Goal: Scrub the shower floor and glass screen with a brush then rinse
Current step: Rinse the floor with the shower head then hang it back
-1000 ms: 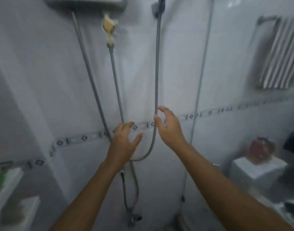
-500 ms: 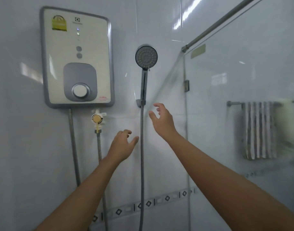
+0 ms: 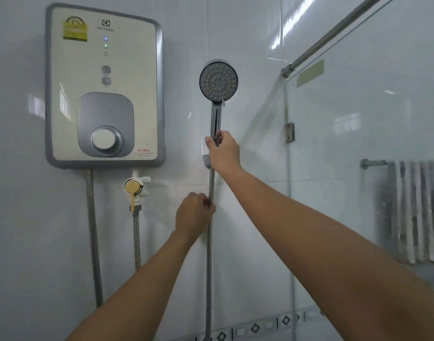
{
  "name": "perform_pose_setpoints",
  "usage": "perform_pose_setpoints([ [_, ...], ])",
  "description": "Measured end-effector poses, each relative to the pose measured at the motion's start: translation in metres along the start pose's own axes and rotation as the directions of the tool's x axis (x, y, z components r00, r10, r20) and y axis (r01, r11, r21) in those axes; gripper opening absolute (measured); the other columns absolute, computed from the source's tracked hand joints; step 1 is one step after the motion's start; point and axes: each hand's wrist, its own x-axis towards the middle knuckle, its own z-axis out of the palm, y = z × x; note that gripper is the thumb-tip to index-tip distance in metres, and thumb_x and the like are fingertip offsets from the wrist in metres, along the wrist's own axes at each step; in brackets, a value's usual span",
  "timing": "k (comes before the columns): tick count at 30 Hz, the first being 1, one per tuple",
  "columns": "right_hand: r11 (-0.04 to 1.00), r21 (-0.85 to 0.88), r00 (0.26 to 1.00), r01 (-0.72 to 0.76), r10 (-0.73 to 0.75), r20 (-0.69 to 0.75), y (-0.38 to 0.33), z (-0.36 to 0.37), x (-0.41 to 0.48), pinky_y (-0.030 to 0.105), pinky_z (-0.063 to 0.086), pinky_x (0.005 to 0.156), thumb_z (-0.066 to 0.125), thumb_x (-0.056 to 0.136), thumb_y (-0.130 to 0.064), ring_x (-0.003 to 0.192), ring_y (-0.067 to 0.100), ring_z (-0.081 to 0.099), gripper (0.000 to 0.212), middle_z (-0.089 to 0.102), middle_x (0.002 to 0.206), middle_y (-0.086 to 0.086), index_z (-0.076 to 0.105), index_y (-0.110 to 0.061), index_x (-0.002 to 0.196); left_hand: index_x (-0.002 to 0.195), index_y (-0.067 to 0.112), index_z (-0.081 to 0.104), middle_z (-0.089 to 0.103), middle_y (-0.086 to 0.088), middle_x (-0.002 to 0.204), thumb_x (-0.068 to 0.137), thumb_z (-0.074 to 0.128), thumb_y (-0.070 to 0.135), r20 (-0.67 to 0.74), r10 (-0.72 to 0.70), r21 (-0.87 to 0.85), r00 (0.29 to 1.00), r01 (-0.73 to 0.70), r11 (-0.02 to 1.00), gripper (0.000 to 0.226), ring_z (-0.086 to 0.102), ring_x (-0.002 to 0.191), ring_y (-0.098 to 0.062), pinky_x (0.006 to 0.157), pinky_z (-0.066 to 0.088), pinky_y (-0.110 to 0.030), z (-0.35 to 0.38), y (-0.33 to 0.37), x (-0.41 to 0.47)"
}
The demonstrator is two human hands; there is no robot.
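A chrome shower head (image 3: 218,81) stands upright in its wall bracket (image 3: 206,160) on the white tiled wall. My right hand (image 3: 223,151) grips the handle just above the bracket. Below it, my left hand (image 3: 193,214) holds the metal shower hose (image 3: 208,267), which hangs straight down. The glass screen (image 3: 358,134) stands to the right, with a steel rail (image 3: 334,30) along its top. No brush is in view, and the shower floor is out of frame.
A white and grey water heater (image 3: 103,87) hangs on the wall at the left, with a yellow stop valve (image 3: 133,188) and two more hoses under it. Behind the glass, a striped towel (image 3: 417,212) hangs on a bar.
The view has tilted up from the lower wall to the heater and shower head. Both hands, open and apart before, have reached up and closed on the handle and the hose.
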Motion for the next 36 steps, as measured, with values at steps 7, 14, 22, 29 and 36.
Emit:
perform_pose_setpoints([
  [7,0.995,0.097,0.994,-0.012,0.023,-0.111,-0.018,-0.004,0.022,0.034,0.050,0.064,0.063,0.096,-0.027,0.067,0.023,0.056,0.023,0.061,0.077,0.011,0.055,-0.010,0.083,0.098,0.014,0.054,0.056,-0.005,0.092,0.098,0.052,0.034,-0.073,0.013,-0.221,0.997,-0.028,0.975,0.020,0.058,0.080,-0.023,0.076,0.054,-0.042,-0.008,0.008,0.011],
  [14,0.853,0.499,0.987,-0.156,0.159,0.037,-0.036,-0.038,0.008,0.035,0.057,0.073,0.052,0.102,-0.022,0.070,0.019,0.062,0.017,0.060,0.080,0.007,0.059,-0.007,0.097,0.105,0.013,0.038,0.049,-0.008,0.068,0.103,0.046,0.037,0.144,-0.011,-0.631,0.990,0.101,0.769,0.026,0.042,0.050,-0.016,0.040,0.042,-0.030,-0.042,0.046,-0.033],
  [22,0.645,0.636,0.901,-0.423,0.371,0.223,0.019,-0.046,-0.104,0.029,0.040,0.051,0.043,0.095,-0.005,0.055,0.018,0.046,0.012,0.049,0.065,0.005,0.046,-0.009,0.085,0.086,0.013,0.045,0.035,0.000,0.058,0.106,0.033,0.042,0.344,-0.018,-0.686,0.939,0.265,0.678,0.038,0.027,0.041,-0.007,0.037,0.025,-0.017,-0.065,0.030,-0.164],
  [29,0.558,0.567,0.794,-0.605,0.479,0.375,0.083,-0.021,-0.211,0.024,0.033,0.045,0.046,0.103,-0.029,0.047,0.014,0.040,0.014,0.045,0.061,0.000,0.040,-0.017,0.103,0.070,0.010,0.050,0.031,0.002,0.047,0.101,0.022,0.061,0.659,-0.156,-0.471,0.735,0.566,0.676,0.065,0.023,0.039,-0.011,0.040,0.019,-0.018,-0.074,-0.005,-0.265],
  [36,0.488,0.495,0.692,-0.719,0.562,0.453,0.131,0.018,-0.326,0.029,0.036,0.048,0.048,0.100,-0.022,0.046,0.019,0.040,0.006,0.046,0.059,0.003,0.046,-0.017,0.098,0.069,0.011,0.053,0.040,-0.005,0.050,0.104,0.041,0.043,0.681,-0.536,-0.151,0.499,0.812,0.564,0.049,0.032,0.031,-0.009,0.035,0.022,-0.013,-0.036,-0.089,-0.368],
])
